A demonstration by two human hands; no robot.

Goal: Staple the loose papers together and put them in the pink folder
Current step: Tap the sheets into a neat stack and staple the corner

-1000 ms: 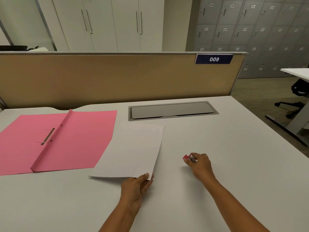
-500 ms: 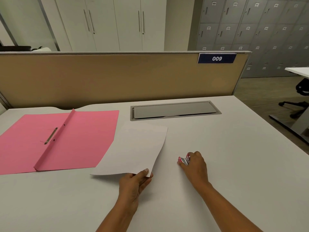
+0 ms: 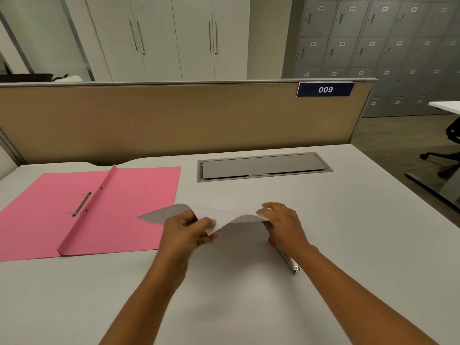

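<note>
Left hand pinches the bowed papers, right hand lies over their right end, grip unclear, stapler just beneath its wrist, slanting toward the person; pink folder lies open leftward.

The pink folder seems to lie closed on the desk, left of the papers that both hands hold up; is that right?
Not quite: the head view shows the pink folder lying open, not closed, on the desk, left of the papers that the left hand and the right hand hold up.
</note>
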